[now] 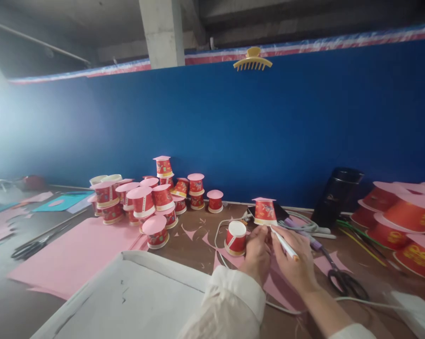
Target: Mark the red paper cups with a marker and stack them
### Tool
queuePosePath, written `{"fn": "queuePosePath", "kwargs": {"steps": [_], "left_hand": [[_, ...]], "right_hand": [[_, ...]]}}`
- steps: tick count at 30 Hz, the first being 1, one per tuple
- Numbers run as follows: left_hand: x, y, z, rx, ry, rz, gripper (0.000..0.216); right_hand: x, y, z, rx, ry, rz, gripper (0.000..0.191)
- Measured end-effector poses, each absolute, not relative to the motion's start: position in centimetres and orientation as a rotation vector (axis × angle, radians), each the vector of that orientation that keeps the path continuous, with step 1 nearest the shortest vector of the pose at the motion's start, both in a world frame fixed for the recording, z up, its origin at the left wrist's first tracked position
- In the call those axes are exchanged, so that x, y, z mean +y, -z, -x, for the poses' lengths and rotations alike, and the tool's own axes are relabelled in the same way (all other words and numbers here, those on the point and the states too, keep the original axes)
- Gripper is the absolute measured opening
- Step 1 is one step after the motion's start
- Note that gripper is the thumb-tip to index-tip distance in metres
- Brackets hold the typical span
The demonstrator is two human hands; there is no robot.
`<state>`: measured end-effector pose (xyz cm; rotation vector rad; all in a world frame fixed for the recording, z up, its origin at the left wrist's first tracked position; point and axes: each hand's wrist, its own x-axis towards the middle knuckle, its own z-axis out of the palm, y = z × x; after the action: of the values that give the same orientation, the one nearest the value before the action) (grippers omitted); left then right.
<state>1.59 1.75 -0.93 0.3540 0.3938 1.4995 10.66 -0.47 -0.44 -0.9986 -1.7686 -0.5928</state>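
My right hand [295, 254] grips a white pen [285, 245] with an orange end, its tip pointing up and left toward my left hand. My left hand [259, 254] is closed in a pinch beside that tip; what its fingers hold is hidden. Just beyond both hands stands an upturned red paper cup [265, 213] topped with pink paper; whether my fingers touch it I cannot tell. Left of my left hand is another red cup [236, 239] with a bare white top. Pink paper scraps [283, 288] lie under my hands.
Several pink-topped red cups [143, 202] are stacked at left, more [415, 214] at right. Pink sheets [71, 254] and a white tray-like lid [145, 296] lie nearer me. Scissors [346, 282], a pale cable [286, 310] and a black bottle [335, 195] are on the right.
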Motion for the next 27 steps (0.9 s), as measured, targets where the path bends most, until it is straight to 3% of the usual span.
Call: {"fn": "queuePosePath", "kwargs": {"steps": [20,27], "left_hand": [[0.8,0.7,-1.4,0.418,-1.461,-0.375,0.041],[0.5,0.1,-1.1,0.492,-1.431,-0.353,0.029]], "right_hand": [[-1.2,0.3,-11.7,-1.734,0.440,0.977,0.024],[-1.2,0.5,-12.0,-1.697,0.467,0.987,0.021]]}}
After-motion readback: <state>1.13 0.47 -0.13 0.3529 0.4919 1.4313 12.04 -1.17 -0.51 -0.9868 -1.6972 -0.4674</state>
